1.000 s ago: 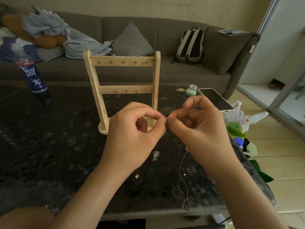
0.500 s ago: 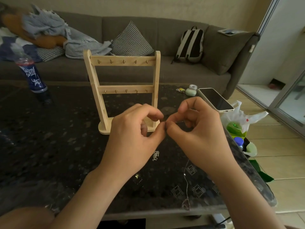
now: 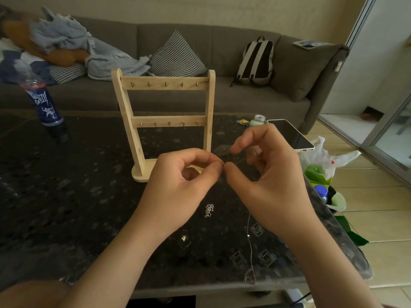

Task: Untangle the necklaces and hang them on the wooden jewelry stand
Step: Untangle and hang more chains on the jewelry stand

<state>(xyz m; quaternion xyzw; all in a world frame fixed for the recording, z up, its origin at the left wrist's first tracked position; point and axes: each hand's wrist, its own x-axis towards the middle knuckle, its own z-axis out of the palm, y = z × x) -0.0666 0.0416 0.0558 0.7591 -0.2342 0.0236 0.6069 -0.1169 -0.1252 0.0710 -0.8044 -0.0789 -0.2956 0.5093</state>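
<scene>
Bottle: a blue-labelled bottle [image 3: 45, 104] is stood at the far left of the dark tabletop [image 3: 77, 196], unmoved.
Stand: the wooden stand [image 3: 165, 122] is set upright behind the hands; nothing is hung on its hooks, as before.
Left hand: the left hand [image 3: 178, 187] is kept in front of the stand's base, thumb and index finger pressed tip to tip as half a second ago. What is pinched is too fine to be made out.
Loose chain: a small silver clump [image 3: 209, 210] is left lying on the tabletop between the wrists.
Necklace: a thin necklace [image 3: 250, 247] is hung from under the right hand down to the near table edge.
Right hand: on the right hand [image 3: 269, 185] the index finger has been lifted off the thumb, so these fingers are now apart; the thumb tip is held against the left pinch. Its hold on the chain cannot be told.
Phone: a phone [image 3: 289, 134] is laid at the right edge.
</scene>
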